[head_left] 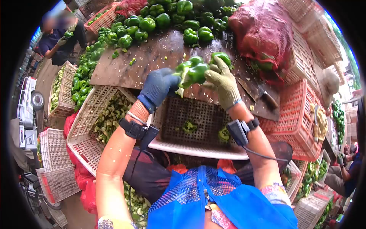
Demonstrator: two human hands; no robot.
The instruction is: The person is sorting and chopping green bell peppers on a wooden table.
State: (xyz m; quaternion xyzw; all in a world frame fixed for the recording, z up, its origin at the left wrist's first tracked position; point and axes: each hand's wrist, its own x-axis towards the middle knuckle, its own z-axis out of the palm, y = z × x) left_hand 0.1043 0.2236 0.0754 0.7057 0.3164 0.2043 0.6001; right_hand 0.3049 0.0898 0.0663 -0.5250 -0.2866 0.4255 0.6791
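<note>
A green bell pepper (pixel 196 72), broken open with pale flesh showing on its left side, is held over the near edge of the wooden board (pixel 126 70). My left hand (pixel 160 86), in a blue glove, is closed on its left end. On the other side, my right hand (pixel 224 84), in a pale yellowish glove, has bent fingers pressed against the pepper. Another green pepper (pixel 222 58) shows just behind the right fingertips. Below both hands is a white-rimmed crate (pixel 198 152) with a few pepper pieces (pixel 188 126) inside.
Whole peppers (pixel 146 24) are heaped along the board's far side, beside a red mesh sack (pixel 263 34). A knife (pixel 267 100) lies at the board's right. A crate of trimmings (pixel 82 147) stands left, an orange crate (pixel 293 122) right. A person (pixel 57 38) handles a pepper at far left.
</note>
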